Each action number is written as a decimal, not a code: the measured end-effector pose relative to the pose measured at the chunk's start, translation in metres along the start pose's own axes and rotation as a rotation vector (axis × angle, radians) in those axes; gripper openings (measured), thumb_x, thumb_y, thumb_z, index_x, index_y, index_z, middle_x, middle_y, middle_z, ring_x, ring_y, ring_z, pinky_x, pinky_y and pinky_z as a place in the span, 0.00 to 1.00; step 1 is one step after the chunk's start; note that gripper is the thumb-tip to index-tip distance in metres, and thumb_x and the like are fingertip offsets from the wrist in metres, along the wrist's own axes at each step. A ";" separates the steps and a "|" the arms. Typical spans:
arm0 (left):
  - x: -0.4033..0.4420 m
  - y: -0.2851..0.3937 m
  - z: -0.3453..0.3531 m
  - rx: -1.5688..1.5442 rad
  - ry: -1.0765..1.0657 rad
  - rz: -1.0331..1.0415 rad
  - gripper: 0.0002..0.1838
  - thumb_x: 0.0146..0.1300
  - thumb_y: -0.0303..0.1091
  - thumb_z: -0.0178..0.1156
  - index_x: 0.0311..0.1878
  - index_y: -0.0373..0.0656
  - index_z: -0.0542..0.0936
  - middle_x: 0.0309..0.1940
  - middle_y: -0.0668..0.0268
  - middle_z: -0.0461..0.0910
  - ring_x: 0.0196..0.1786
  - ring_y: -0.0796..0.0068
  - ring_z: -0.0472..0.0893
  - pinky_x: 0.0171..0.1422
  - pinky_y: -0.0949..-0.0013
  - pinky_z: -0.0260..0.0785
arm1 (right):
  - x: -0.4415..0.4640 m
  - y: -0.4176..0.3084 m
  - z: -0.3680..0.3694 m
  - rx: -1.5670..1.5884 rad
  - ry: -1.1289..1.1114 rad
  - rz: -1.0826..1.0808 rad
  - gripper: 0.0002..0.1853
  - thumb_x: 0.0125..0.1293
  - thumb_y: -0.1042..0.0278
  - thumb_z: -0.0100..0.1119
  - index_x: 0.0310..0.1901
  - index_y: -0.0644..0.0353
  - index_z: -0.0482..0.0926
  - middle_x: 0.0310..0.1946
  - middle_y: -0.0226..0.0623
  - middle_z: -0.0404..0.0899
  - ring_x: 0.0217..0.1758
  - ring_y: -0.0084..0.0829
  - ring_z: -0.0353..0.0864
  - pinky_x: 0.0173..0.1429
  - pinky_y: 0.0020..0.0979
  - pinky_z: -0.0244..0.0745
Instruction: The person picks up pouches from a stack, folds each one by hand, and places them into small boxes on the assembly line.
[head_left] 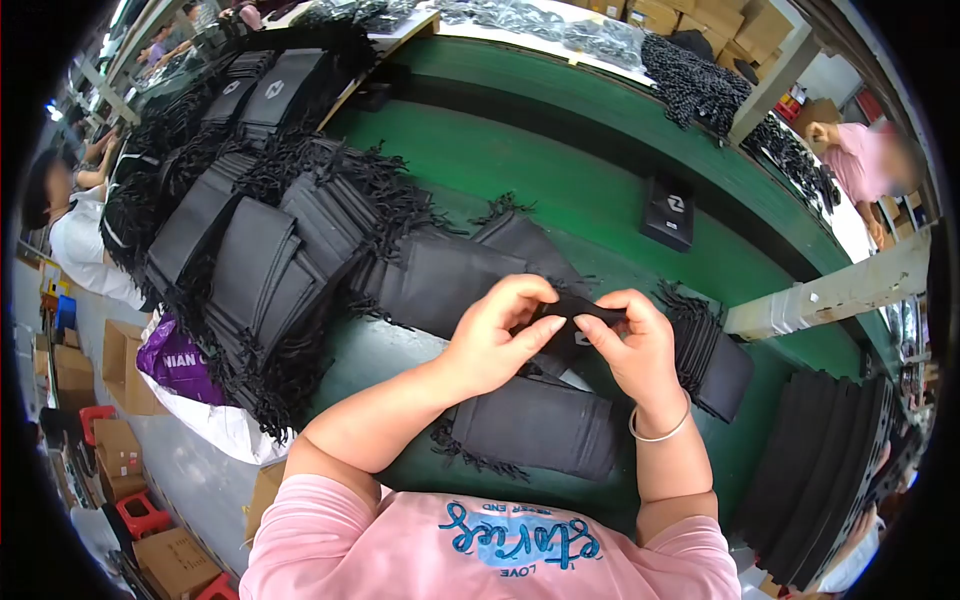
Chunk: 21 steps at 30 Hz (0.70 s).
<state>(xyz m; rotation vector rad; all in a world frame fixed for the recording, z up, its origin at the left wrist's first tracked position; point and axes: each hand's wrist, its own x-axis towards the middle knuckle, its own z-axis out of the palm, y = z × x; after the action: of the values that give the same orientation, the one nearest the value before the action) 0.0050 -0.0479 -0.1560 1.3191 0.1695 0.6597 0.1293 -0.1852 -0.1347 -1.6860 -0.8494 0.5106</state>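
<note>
My left hand [497, 338] pinches the top edge of a black drawstring pouch [582, 338] between thumb and fingers. On the other side, my right hand [632, 345] grips the same edge, its thumb close to the left one. A pale mark shows on the pouch, whose lower part is hard to make out. Nearest my body lies a flat black pouch stack [535, 428] with its cords to the left. More black pouches [450, 280] lie just beyond my left hand, and a fanned stack of pouches [715, 365] is right of my right hand.
A large heap of corded pouches [255, 260] covers the left side. On the green surface [570, 160] stands a black box [668, 212] with a logo. A pale metal bar [830, 300] juts in from the right, near dark stacked sheets [815, 470]. Co-workers sit at both sides.
</note>
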 end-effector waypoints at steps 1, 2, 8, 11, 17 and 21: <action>-0.001 -0.001 0.000 0.062 -0.018 0.016 0.14 0.65 0.21 0.57 0.54 0.37 0.76 0.38 0.67 0.78 0.36 0.82 0.74 0.42 0.78 0.68 | -0.002 -0.002 -0.001 -0.043 -0.010 -0.029 0.11 0.55 0.80 0.69 0.38 0.62 0.78 0.30 0.29 0.78 0.27 0.19 0.70 0.32 0.18 0.68; -0.002 -0.001 0.000 0.118 -0.039 0.031 0.15 0.64 0.21 0.57 0.54 0.37 0.76 0.38 0.67 0.78 0.35 0.82 0.74 0.42 0.79 0.68 | -0.003 -0.003 -0.002 -0.091 -0.016 -0.056 0.11 0.55 0.81 0.68 0.38 0.62 0.78 0.30 0.29 0.78 0.28 0.19 0.71 0.34 0.18 0.68; 0.002 0.010 -0.011 -0.004 -0.125 -0.253 0.14 0.63 0.20 0.60 0.52 0.38 0.78 0.40 0.67 0.78 0.36 0.82 0.73 0.43 0.81 0.66 | 0.000 0.003 0.000 -0.162 0.031 -0.300 0.12 0.52 0.77 0.71 0.37 0.62 0.79 0.29 0.31 0.77 0.25 0.22 0.70 0.32 0.21 0.69; 0.005 0.010 -0.011 -0.111 -0.097 -0.309 0.13 0.62 0.21 0.61 0.50 0.37 0.79 0.38 0.67 0.78 0.35 0.81 0.73 0.42 0.81 0.66 | 0.001 0.001 -0.001 -0.203 0.048 -0.328 0.12 0.52 0.78 0.71 0.38 0.62 0.79 0.32 0.32 0.78 0.28 0.23 0.72 0.33 0.22 0.70; 0.005 0.030 -0.019 0.342 -0.174 -0.068 0.14 0.60 0.21 0.62 0.50 0.35 0.80 0.37 0.65 0.81 0.35 0.78 0.75 0.42 0.79 0.68 | 0.001 -0.013 -0.004 -0.034 -0.056 -0.159 0.10 0.57 0.76 0.67 0.40 0.63 0.79 0.35 0.33 0.80 0.35 0.24 0.75 0.37 0.23 0.71; 0.013 0.046 -0.028 0.455 -0.229 0.291 0.15 0.59 0.20 0.62 0.50 0.35 0.80 0.37 0.62 0.82 0.36 0.75 0.77 0.42 0.77 0.69 | 0.077 -0.018 0.003 0.244 -0.005 -0.136 0.11 0.68 0.66 0.54 0.46 0.63 0.77 0.38 0.34 0.81 0.40 0.25 0.78 0.44 0.25 0.73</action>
<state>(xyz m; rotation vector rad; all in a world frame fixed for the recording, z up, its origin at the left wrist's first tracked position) -0.0135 -0.0129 -0.1174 1.8696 -0.0664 0.7333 0.1717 -0.1230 -0.1111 -1.3944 -0.8626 0.5038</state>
